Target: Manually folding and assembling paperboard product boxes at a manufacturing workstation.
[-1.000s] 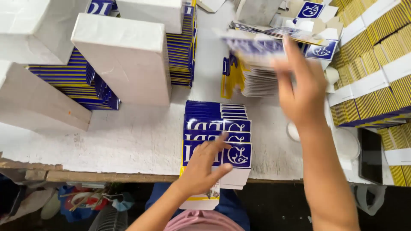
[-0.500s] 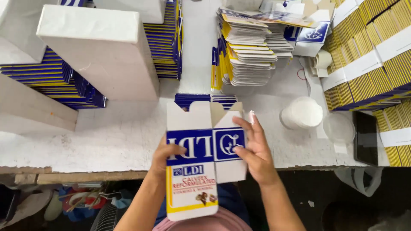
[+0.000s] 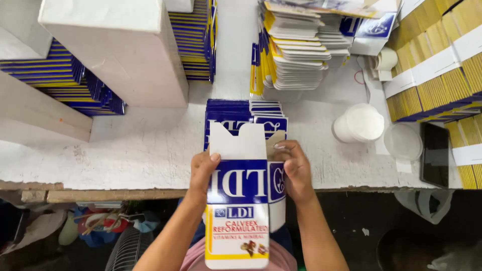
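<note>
Both my hands hold one carton (image 3: 240,200), blue, white and yellow, over the table's front edge. Its white top flaps (image 3: 236,143) stand open and point away from me. My left hand (image 3: 202,173) grips its left side, thumb on the blue front. My right hand (image 3: 293,168) clasps the right side, fingers bent around a brown inner flap. Just beyond the carton lies a fanned pile of flat blue cartons (image 3: 241,116) on the white table (image 3: 140,145).
White boxes (image 3: 118,50) rest on blue-and-yellow carton stacks (image 3: 75,80) at left. A tall pile of flat cartons (image 3: 296,50) stands behind. Yellow bundles (image 3: 437,60) fill the right. A white lidded tub (image 3: 359,125), a clear lid (image 3: 402,142) and a black phone (image 3: 435,153) lie at right.
A second ago my right hand was up at the far pile and my left on the flat cartons. Both hands have since come together on one carton and squeezed it into shape.
</note>
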